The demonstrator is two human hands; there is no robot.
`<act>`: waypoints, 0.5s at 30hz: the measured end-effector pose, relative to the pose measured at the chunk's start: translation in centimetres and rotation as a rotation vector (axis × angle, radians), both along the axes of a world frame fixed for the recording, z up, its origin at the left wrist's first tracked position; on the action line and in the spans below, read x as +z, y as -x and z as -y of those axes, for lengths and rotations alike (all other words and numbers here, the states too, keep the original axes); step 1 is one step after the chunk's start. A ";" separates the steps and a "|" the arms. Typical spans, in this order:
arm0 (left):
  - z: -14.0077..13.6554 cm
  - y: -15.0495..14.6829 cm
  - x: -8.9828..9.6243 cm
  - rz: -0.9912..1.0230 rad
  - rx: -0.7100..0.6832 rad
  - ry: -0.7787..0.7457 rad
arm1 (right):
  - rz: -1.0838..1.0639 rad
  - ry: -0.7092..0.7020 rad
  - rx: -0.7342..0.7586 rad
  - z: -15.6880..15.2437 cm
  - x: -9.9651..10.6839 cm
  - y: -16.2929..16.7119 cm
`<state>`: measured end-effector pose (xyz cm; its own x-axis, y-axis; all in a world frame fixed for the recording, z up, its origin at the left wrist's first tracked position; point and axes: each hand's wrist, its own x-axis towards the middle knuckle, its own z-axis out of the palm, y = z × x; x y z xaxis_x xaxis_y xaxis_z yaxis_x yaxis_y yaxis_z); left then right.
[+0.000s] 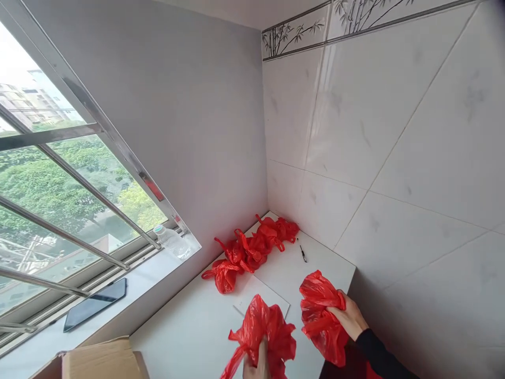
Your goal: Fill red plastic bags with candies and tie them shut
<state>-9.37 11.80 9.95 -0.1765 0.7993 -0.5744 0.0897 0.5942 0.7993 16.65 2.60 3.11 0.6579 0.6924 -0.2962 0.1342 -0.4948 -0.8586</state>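
My left hand (256,364) is closed around a crumpled red plastic bag (262,326), held up over the front part of the white table (189,331). To the right, near the table's edge, my right hand (351,316) grips another red plastic bag (321,300), its fingers partly hidden in the folds. The two held bags are apart from each other. Several more bunched red plastic bags (256,250) lie in a row along the back of the table, against the grey wall. What is inside the bags, if anything, cannot be seen.
A black pen (303,254) and a thin white sheet (278,298) lie on the table. An open cardboard box (98,360) stands at the lower left. On the windowsill are a dark tablet (97,304) and a clear plastic bottle (173,242). Tiled wall (394,158) rises at right.
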 end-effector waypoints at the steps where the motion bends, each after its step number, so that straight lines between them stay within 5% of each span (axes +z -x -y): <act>1: -1.7 -0.8 0.0 0.021 -0.004 -0.013 | -0.003 -0.016 -0.003 -1.6 0.6 -0.5; 8: -13.0 -8.3 -1.2 0.036 -0.111 -0.144 | 0.066 -0.075 -0.004 -14.2 2.7 -6.9; 15: -24.9 -17.9 -4.8 -0.128 -0.202 -0.224 | 0.233 -0.028 0.141 -32.8 -0.3 -16.0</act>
<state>8.57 36.68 5.19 -0.0607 0.9296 -0.3636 0.2957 0.3647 0.8829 32.67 35.36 2.80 0.6025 0.7879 -0.1276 0.3953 -0.4335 -0.8098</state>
